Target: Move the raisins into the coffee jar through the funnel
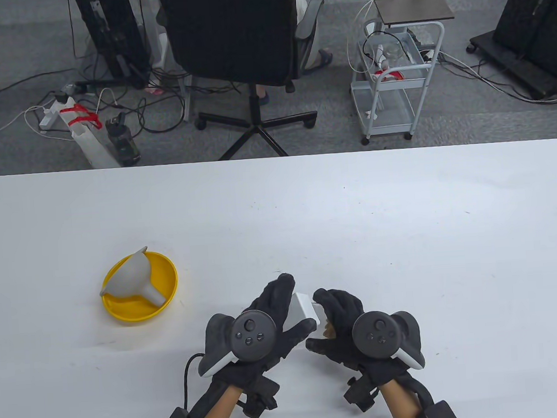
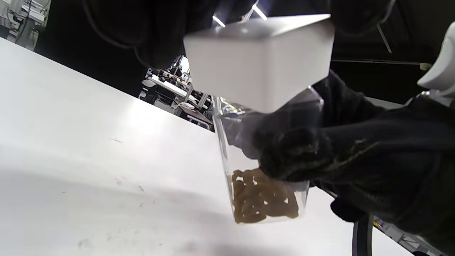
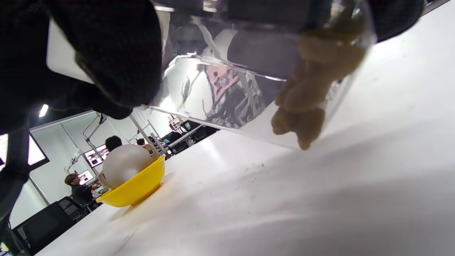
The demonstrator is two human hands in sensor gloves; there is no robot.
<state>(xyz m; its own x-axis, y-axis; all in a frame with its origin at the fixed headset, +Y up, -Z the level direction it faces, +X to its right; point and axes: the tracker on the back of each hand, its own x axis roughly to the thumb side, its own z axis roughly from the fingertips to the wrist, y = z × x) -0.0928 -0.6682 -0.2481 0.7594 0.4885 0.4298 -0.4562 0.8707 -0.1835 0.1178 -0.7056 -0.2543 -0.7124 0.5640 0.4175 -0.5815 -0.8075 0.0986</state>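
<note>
A clear square jar [image 2: 265,177] with a white lid [image 2: 259,60] is held tilted above the table, with tan raisins [image 2: 263,201] in its bottom. My left hand [image 1: 276,314] grips the lid [image 1: 301,310]. My right hand [image 1: 336,319] holds the jar body [image 3: 249,81], where the raisins [image 3: 309,92] show through the wall. A grey funnel [image 1: 133,276] lies on its side in a yellow bowl [image 1: 123,310] to the left. The bowl [image 3: 137,188] and funnel [image 3: 122,163] also show in the right wrist view.
The white table [image 1: 403,219] stretches on all sides of the hands. Beyond its far edge are an office chair [image 1: 243,39] and a wire cart [image 1: 393,81] on the floor.
</note>
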